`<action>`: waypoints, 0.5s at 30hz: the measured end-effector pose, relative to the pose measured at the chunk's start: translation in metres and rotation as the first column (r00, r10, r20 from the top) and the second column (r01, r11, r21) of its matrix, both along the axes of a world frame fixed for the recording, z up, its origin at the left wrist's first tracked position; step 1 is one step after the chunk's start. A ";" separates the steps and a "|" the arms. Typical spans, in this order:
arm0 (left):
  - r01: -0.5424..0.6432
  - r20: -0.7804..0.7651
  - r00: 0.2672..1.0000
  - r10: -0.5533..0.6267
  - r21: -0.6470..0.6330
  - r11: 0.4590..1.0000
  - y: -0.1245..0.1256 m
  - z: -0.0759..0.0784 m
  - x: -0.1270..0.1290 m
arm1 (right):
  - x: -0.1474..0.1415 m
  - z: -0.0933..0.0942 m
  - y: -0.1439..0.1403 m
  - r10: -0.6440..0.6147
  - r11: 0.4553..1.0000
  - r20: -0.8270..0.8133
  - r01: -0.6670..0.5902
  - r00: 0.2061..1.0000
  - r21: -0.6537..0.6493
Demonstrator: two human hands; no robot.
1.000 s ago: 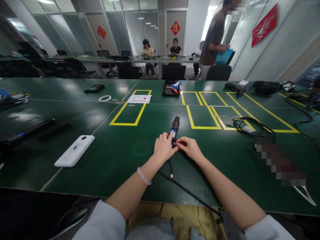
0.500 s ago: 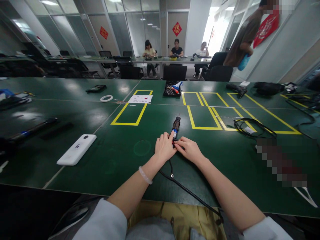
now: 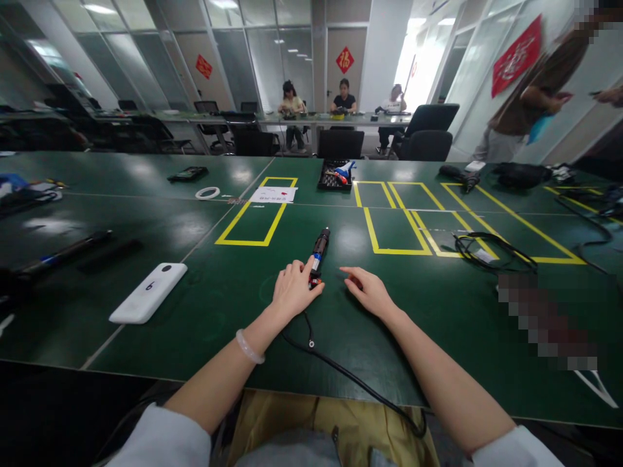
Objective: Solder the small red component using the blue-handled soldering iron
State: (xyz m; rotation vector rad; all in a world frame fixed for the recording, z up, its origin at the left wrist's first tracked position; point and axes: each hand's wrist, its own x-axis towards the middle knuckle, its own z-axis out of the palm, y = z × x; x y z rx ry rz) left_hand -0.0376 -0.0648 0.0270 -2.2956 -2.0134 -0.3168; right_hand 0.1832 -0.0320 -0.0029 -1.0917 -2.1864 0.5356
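Note:
A corded electric screwdriver (image 3: 318,250) with a black and blue body lies on the green table (image 3: 233,305), tip pointing away from me. My left hand (image 3: 293,290) rests over its near end, fingers on the blue part. A short way to the right, my right hand (image 3: 367,292) lies flat on the table with fingers apart and holds nothing. The tool's black cable (image 3: 341,370) runs back from my left hand to the table's near edge.
A white flat device (image 3: 148,292) lies at the left. Yellow tape rectangles (image 3: 253,220) mark the table. A coiled black cable (image 3: 487,250) sits at the right, a black parts tray (image 3: 335,175) farther back. Several people sit at a far table; one person (image 3: 530,104) stands at the right.
My left hand has slid the screwdriver to the left. My right hand has come off the tool and now lies apart from it. The standing person has walked to the right.

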 end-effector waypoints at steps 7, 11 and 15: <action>-0.178 -0.165 0.972 0.170 -0.037 0.983 -0.026 0.005 -0.097 | 0.001 -0.004 0.002 0.010 1.000 -0.011 -0.010 1.000 -0.008; -0.288 -0.220 0.937 0.273 -0.037 0.957 -0.046 0.005 -0.161 | 0.000 -0.004 0.003 0.018 1.000 -0.003 -0.018 1.000 -0.004; -0.403 -0.245 0.891 0.382 -0.040 0.914 -0.061 0.004 -0.213 | -0.001 -0.005 0.003 0.025 1.000 0.009 -0.025 1.000 -0.009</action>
